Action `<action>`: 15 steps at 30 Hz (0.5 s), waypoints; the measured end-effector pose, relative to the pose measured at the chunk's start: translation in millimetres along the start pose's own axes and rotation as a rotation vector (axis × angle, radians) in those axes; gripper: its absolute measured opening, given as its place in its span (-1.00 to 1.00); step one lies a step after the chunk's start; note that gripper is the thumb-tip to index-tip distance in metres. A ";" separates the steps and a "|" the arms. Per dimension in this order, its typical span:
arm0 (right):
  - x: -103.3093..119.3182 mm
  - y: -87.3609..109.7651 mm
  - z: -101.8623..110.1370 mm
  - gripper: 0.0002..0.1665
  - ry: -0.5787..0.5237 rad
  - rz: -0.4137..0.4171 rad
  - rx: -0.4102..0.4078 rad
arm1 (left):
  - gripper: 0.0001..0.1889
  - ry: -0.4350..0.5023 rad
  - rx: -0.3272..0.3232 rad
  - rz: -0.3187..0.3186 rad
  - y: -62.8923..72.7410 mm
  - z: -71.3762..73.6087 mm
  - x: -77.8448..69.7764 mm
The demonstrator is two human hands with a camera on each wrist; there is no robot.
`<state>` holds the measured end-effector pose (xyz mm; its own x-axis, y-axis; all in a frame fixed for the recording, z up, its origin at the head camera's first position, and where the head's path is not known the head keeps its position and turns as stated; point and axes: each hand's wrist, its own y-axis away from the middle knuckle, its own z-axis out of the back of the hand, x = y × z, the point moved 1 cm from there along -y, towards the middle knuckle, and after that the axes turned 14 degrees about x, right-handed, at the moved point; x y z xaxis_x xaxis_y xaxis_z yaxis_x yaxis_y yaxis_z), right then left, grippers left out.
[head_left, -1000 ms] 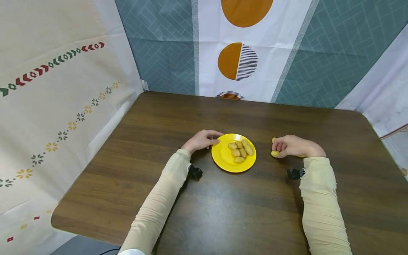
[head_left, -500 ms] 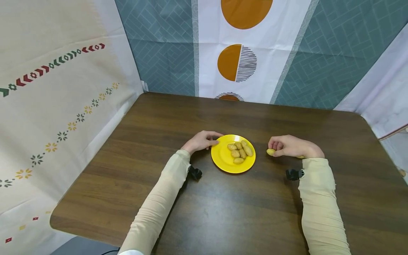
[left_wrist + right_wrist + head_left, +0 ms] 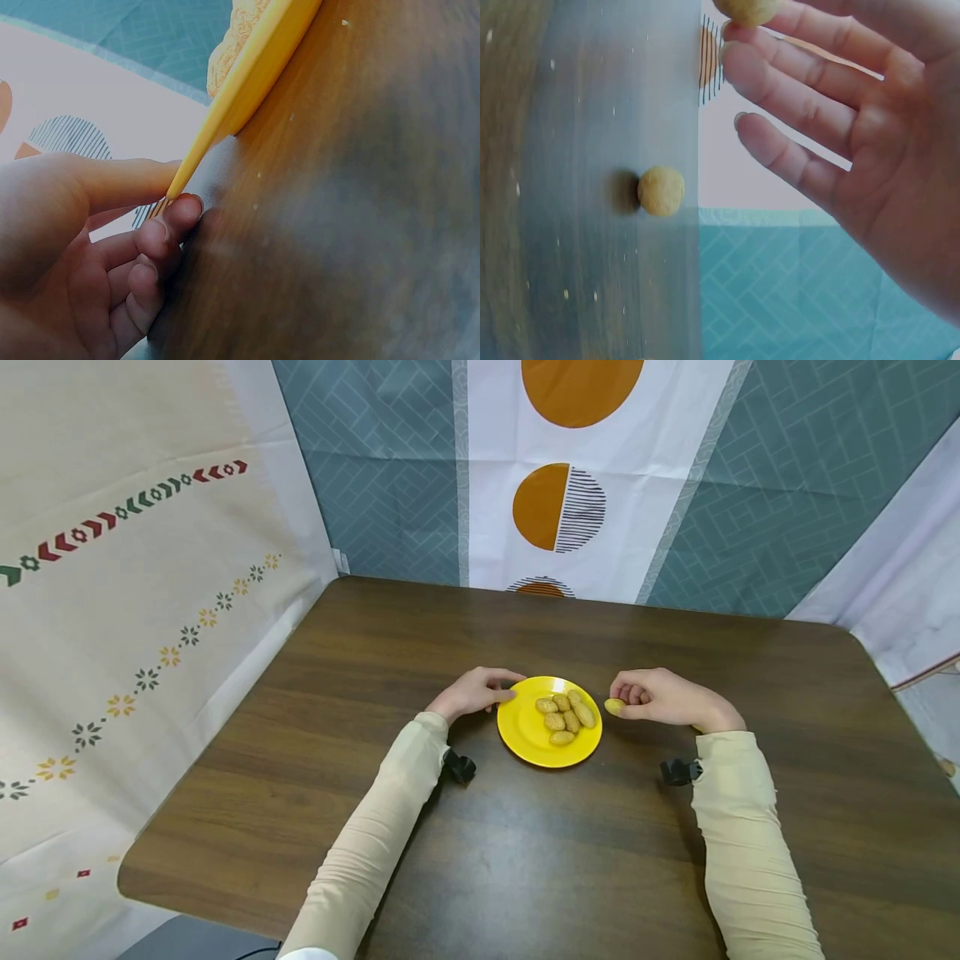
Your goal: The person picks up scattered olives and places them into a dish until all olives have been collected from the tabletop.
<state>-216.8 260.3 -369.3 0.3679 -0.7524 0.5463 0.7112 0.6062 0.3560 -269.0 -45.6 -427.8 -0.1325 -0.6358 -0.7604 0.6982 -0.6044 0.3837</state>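
My left hand (image 3: pixel 474 691) pinches the left rim of a yellow plate (image 3: pixel 525 745), thumb on top and fingertips under the edge in the left wrist view. Several small yellow-tan, potato-like ovals (image 3: pixel 555 721) lie grouped on the plate; one rough-skinned oval (image 3: pixel 225 64) shows behind the rim from the left wrist. Just right of the plate, my right hand (image 3: pixel 660 693) pinches another potato-like oval (image 3: pixel 615 706) at its fingertips. Its other fingers (image 3: pixel 795 112) are spread loosely in the right wrist view. One more oval (image 3: pixel 661 190) lies on the table beyond that hand.
The brown wooden table (image 3: pixel 480 852) carries the plate near its middle. A patterned curtain (image 3: pixel 397 477) hangs behind the far edge, and a white cloth (image 3: pixel 150 610) hangs along the left side. Dark wrist cameras (image 3: pixel 459 766) sit below both hands.
My right hand has moved left to near the plate's right edge, carrying the potato-like oval. A second yellow piece seen by its fingers at first no longer shows. The left hand and plate stay put.
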 end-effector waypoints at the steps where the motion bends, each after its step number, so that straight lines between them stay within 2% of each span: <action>1: 2.3 -1.2 -0.3 -0.78 0.006 0.005 -0.007 | -0.61 0.001 0.001 0.002 -0.1 0.0 0.1; 5: 10.3 -6.6 -1.9 -0.77 0.026 0.022 -0.021 | -0.60 0.002 0.002 0.002 -0.1 0.3 0.1; 15: 15.6 -10.7 -4.0 -0.72 0.037 0.004 -0.040 | -0.60 0.010 0.010 -0.010 -0.1 1.0 0.7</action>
<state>-216.2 241.0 -367.7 0.3920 -0.7597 0.5189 0.7329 0.5988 0.3230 -269.8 -46.5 -427.9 -0.1318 -0.6249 -0.7695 0.6902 -0.6151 0.3813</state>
